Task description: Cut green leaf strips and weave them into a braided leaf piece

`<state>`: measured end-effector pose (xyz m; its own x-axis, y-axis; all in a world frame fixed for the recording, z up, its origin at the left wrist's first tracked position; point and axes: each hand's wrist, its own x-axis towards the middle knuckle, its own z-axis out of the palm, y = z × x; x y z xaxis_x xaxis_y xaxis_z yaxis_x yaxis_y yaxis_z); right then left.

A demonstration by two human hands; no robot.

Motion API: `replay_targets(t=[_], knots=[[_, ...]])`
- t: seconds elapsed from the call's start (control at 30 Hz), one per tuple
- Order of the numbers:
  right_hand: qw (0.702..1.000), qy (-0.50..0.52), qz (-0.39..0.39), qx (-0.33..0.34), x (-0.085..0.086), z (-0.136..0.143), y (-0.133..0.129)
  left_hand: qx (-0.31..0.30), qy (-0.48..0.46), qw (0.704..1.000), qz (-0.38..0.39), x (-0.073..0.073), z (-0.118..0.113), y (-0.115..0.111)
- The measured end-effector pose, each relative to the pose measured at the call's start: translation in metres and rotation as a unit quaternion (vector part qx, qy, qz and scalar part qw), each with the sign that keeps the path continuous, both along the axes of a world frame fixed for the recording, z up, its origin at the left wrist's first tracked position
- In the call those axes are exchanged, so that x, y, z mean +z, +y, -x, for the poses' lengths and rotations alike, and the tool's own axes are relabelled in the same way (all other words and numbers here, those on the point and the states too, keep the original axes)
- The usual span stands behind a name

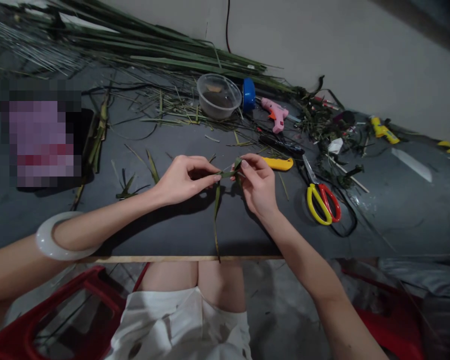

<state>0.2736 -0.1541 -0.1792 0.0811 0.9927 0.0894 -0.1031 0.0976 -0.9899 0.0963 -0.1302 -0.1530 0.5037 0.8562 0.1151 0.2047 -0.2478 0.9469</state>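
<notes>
Two hands, left and right, fingertips pinched on green leaf strip, seemingly folded, scissors nearby.

Dim indoor light; soft shadows cast beneath the hands; faint glare on the tabletop at right; edges bowed, corners darkened; pixelated patch at left.

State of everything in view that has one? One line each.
Left hand: pinching leaf strip
Right hand: pinching leaf strip
Leaf strip: bent, between both hands
Scissors: lying, blades look closed
Clear bowl: upright, lidless
Pink glue gun: lying on side, power unclear
Bangle: worn, left forearm
</notes>
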Motion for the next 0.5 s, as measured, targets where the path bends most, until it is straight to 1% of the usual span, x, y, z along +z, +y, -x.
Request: replay_targets(t=[0.07,0.17,0.2,0.3,0.4,0.43,0.5], knots=[[1.0,0.009,0.015,0.019,0.0,0.0,0.001,-0.01,-0.001,1.0,-0.008,0.0,0.0,0.0],[0.996,0.008,0.048,0.079,0.0,-0.001,0.001,-0.024,-0.01,0.999,-0.024,-0.001,0.0,0.0],[0.995,-0.001,0.047,0.086,0.001,-0.001,0.0,-0.024,-0.012,0.999,-0.027,-0.002,0.0,0.001],[0.997,-0.056,-0.004,0.057,0.007,0.0,-0.003,-0.011,-0.014,0.999,-0.027,-0.002,0.001,0.002],[0.99,-0.126,-0.056,0.035,0.012,0.001,-0.006,-0.002,-0.021,0.999,-0.025,-0.002,0.002,0.003],[0.989,-0.133,-0.057,0.035,0.013,0.002,-0.006,-0.001,-0.024,0.999,-0.024,-0.002,0.002,0.003],[0.992,-0.114,-0.033,0.04,0.012,0.003,-0.005,-0.001,-0.033,0.999,-0.02,-0.002,0.002,0.003]])
